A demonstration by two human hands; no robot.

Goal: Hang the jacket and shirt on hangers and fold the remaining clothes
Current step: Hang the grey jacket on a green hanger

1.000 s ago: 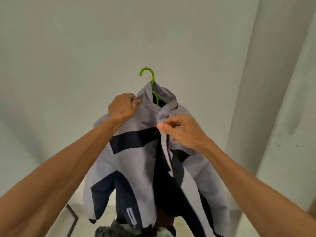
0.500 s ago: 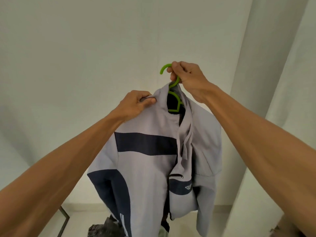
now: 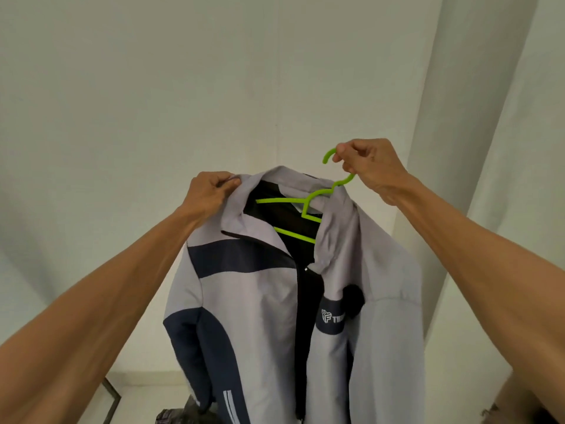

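Note:
A grey jacket (image 3: 269, 301) with navy panels and a black lining hangs in the air in front of a white wall. It sits on a bright green hanger (image 3: 305, 203), whose bars show inside the open collar. My left hand (image 3: 209, 195) pinches the left side of the collar. My right hand (image 3: 370, 165) grips the hanger's hook above the right shoulder. The jacket front is unzipped, and its right side carries a navy band with a white logo.
A white wall fills the background, with a white pillar (image 3: 452, 148) at the right. Below the jacket, dark clothes (image 3: 180, 413) lie in a heap, partly hidden. A thin metal frame edge (image 3: 111, 399) shows at the lower left.
My right hand left the jacket front and took hold of the hanger hook. The jacket and hanger have shifted right and tilted, so the collar opening and hanger bars now show.

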